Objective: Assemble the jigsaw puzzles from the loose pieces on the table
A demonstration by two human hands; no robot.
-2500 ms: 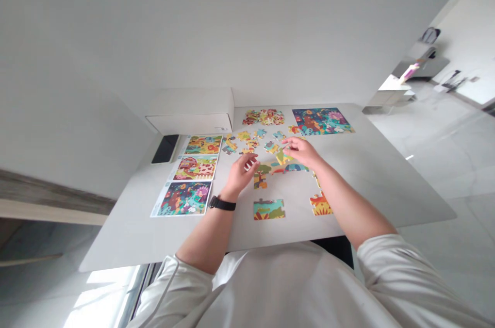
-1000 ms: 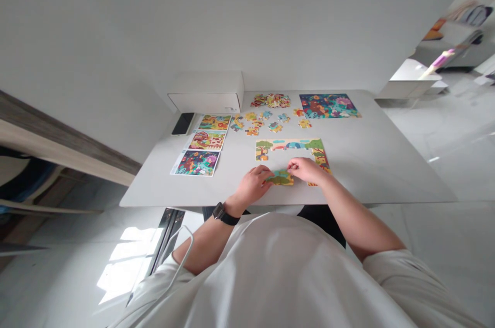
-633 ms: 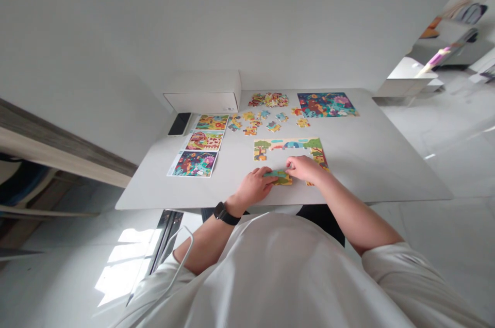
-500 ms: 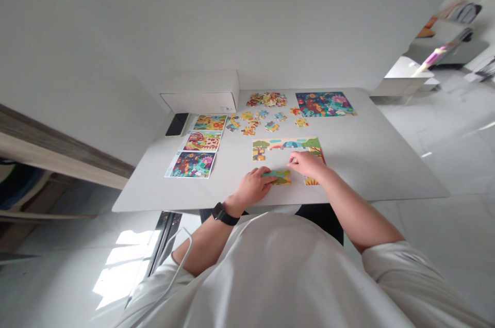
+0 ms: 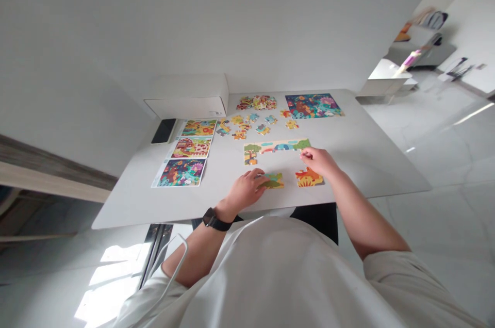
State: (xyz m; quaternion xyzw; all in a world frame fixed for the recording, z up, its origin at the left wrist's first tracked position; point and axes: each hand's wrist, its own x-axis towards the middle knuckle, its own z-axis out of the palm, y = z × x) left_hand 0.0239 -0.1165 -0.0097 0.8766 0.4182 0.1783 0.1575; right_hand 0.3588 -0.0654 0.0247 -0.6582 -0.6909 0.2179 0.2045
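My left hand (image 5: 246,189) lies low with fingers stretched over the left part of a green joined strip of jigsaw puzzle (image 5: 274,180). Its fingers hide that part of the strip. My right hand (image 5: 322,161) is closed in a pinch at the right end of the upper puzzle section (image 5: 278,146), which shows trees and a blue shape. What the pinch holds, if anything, is hidden. An orange and yellow puzzle section (image 5: 308,177) lies just below the right hand, apart from the green strip.
Several loose puzzle pieces (image 5: 263,129) lie beyond the upper section, with a piece pile (image 5: 257,102) behind them. A dark assembled puzzle (image 5: 314,105) sits back right. Picture cards (image 5: 181,172), a phone (image 5: 163,131) and a white box (image 5: 185,108) are at left.
My right hand has moved right and slightly up relative to the puzzle, uncovering the orange section. The left hand stays at the green strip. The whole view has shifted a little.
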